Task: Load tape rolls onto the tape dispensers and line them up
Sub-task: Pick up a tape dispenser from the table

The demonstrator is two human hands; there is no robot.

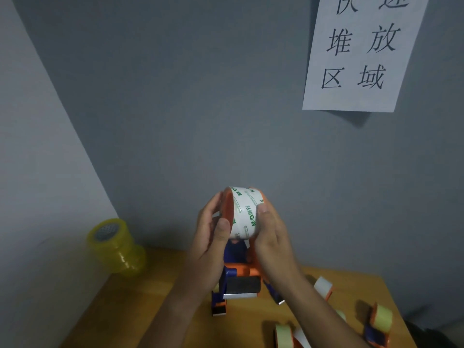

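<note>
Both hands on dispenser w/ tape roll, held above table.
Left hand (213, 237) & right hand (270, 231) grip tape roll (244, 213) on dispenser (238, 272) from both sides; table (140, 310) below.

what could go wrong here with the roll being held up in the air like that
The tape roll on its orange dispenser is held above the table by the left hand and right hand; it might slip off.

Lowering it may knock the loaded dispensers near the table's right edge.

The stacked yellow rolls sit near the left edge and could topple.
</note>
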